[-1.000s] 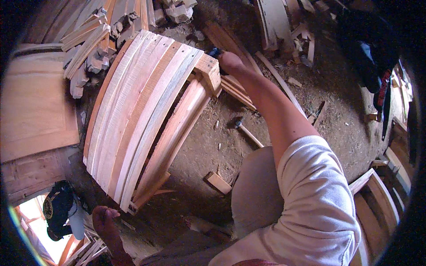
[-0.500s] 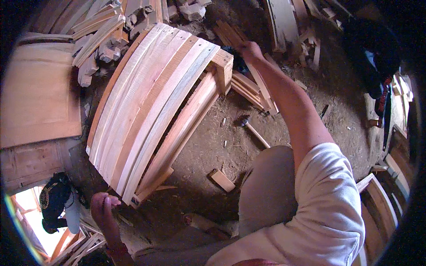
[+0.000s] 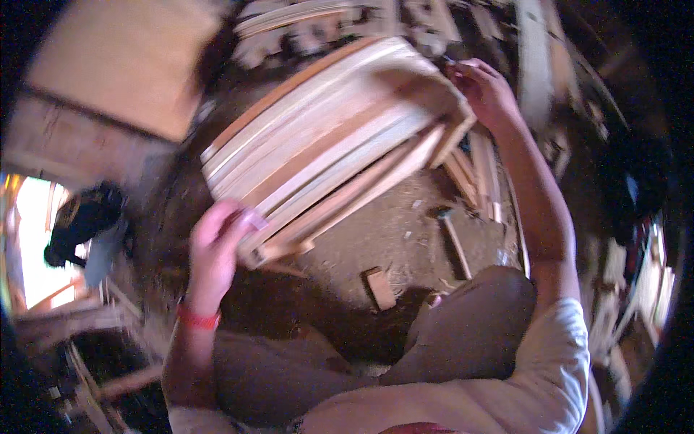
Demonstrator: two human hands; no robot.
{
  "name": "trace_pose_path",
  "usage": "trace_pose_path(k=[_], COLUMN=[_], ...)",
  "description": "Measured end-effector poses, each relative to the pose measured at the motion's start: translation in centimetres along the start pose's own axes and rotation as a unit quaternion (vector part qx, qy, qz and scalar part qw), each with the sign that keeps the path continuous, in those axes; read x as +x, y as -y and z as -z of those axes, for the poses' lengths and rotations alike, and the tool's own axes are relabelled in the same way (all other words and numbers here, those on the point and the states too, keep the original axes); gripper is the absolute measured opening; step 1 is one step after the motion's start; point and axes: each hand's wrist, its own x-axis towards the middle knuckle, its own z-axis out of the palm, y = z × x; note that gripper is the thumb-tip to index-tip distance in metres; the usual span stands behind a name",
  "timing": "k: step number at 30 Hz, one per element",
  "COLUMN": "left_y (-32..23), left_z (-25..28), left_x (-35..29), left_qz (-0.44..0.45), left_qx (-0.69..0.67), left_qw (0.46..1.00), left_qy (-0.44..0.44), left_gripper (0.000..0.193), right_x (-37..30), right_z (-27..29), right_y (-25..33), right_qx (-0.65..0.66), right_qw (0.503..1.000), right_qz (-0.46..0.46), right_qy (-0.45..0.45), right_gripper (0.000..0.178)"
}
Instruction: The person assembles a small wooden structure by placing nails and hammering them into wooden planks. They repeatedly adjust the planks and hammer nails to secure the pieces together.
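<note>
- Nearest, the person's bent knees (image 3: 473, 315) spread to either side of the dirt floor (image 3: 361, 246), probably so that the work sits within reach of both hands.
- A red band (image 3: 196, 318) circles the left wrist, clear of the fingers.
- The left hand (image 3: 217, 235) is at the near-left corner of the slatted wooden piece (image 3: 318, 152). Its fingers are curled; blur hides whether they grip the edge, pinch something small or only rest there.
- That piece lies aslant in front of the knees, its slats side by side over a frame, with a dark gap before the lowest rail. Its upturned slats are likely turned this way to keep their faces and ends accessible.
- A small wood block (image 3: 379, 288) lies loose on the floor, between the piece and the knees.
- Just beyond it lies a hammer (image 3: 455, 246), handle toward the right knee, a placing that seems handy for the right arm.
- The right hand (image 3: 484, 87) reaches to the far-right corner, fingers bent; I cannot tell what, if anything, they hold. With a hand at each end, the piece could be steadied.
- Beside that corner, loose strips (image 3: 488, 173) lie together on the floor, apparently kept close as stock.
- Farther off, a broad wooden panel (image 3: 123, 58) and stacked offcuts (image 3: 296, 18) border the workspace.
- At far left, a person in dark clothing (image 3: 87, 220) is near a bright opening (image 3: 36, 246).
</note>
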Motion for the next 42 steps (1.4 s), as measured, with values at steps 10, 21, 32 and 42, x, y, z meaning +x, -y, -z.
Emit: trace_pose_path(k=[10,21,32,42], left_y=[-1.8,-0.7,-1.0,0.4], left_z=[-1.1,1.4,1.9,2.3], left_x=[-1.4,-2.8,-3.2,-3.0], left_qz=[0.023,0.005,-0.017,-0.019], left_qx=[-0.241,-0.236,-0.15,-0.186], left_qw=[0.97,0.972,0.987,0.982], left_qy=[0.029,0.025,0.049,0.017], left_gripper=[0.02,0.019,0.02,0.016], right_x=[-16.4,-18.0,-17.6,-17.7], right_z=[-28.0,-29.9,-30.4,-30.1], right_y=[-4.4,-4.7,-5.4,-6.2], right_qx=[-0.103,-0.068,-0.116,-0.17], right_qw=[0.958,0.922,0.909,0.912], right_qz=[-0.203,-0.276,-0.254,-0.199], right_qy=[0.176,0.262,0.308,0.317], right_gripper=[0.014,0.015,0.016,0.018])
